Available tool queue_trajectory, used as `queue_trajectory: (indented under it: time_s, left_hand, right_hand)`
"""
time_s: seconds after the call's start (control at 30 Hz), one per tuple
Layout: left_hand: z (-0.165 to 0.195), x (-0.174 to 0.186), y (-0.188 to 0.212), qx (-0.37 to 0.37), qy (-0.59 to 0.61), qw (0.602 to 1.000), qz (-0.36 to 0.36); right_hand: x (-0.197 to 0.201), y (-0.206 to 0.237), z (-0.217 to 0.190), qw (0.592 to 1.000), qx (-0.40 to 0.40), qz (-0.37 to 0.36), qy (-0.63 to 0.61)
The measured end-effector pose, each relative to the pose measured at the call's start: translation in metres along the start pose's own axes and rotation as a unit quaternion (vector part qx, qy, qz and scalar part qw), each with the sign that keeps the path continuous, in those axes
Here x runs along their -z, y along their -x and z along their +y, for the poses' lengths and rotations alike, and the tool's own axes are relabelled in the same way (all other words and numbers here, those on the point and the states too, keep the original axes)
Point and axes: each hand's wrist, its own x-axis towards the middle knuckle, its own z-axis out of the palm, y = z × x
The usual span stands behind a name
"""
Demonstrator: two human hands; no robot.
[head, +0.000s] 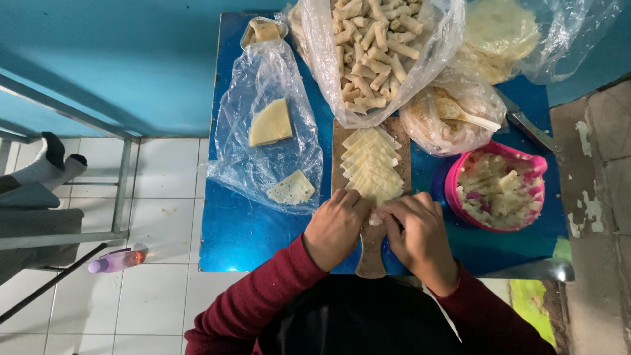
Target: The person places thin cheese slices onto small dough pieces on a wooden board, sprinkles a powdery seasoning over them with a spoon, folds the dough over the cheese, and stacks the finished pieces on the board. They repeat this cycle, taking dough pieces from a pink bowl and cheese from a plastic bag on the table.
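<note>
Both my hands meet at the near end of a wooden board (372,250) on a blue table (243,230). My left hand (335,227) and my right hand (420,233) pinch a small pale wrapper with filling (376,217) between their fingertips. A row of overlapping pale wrappers (371,167) lies on the board just beyond my fingers. To the right stands a pink bowl (453,187) of whitish filling.
A clear bag of several finished rolls (371,52) sits at the table's far side. A plastic sheet with wrapper pieces (271,123) lies left. Another bag with a spoon (460,117) and a stack of round wrappers (496,33) are at right. A purple bottle (117,261) lies on the tiled floor.
</note>
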Motion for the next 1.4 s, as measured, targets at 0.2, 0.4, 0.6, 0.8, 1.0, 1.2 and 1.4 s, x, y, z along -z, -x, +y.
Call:
queue_trajectory:
  time_s: [0.2, 0.4, 0.6, 0.8, 1.0, 1.2, 1.4]
  left_hand:
    - [-0.009, 0.01, 0.002, -0.028, 0.054, 0.998, -0.019]
    - [-0.014, 0.012, -0.003, -0.021, 0.061, 0.998, -0.011]
    - [-0.019, 0.008, -0.005, -0.002, 0.073, 0.997, 0.002]
    - [-0.024, 0.005, -0.012, 0.051, 0.14, 0.988, 0.046]
    - [-0.019, 0.005, -0.007, -0.037, 0.035, 0.998, 0.046]
    - [-0.022, 0.012, -0.001, -0.033, 0.006, 0.999, 0.023]
    - [-0.021, 0.018, -0.005, -0.041, -0.011, 0.998, 0.051]
  right_hand:
    - [-0.004, 0.0, -0.001, 1.0, -0.019, -0.008, 0.017]
    - [-0.008, -0.005, -0.002, 1.0, -0.023, -0.002, 0.016]
    - [-0.011, -0.011, -0.002, 0.999, -0.037, -0.009, -0.014]
    - [-0.005, -0.02, 0.007, 0.995, -0.048, -0.028, -0.078]
    - [-0.007, -0.014, -0.011, 0.998, 0.039, 0.021, 0.035]
    - [-0.008, -0.015, -0.022, 0.997, 0.036, 0.031, 0.059]
    - [-0.008, -0.025, -0.019, 0.998, 0.0, 0.032, 0.045]
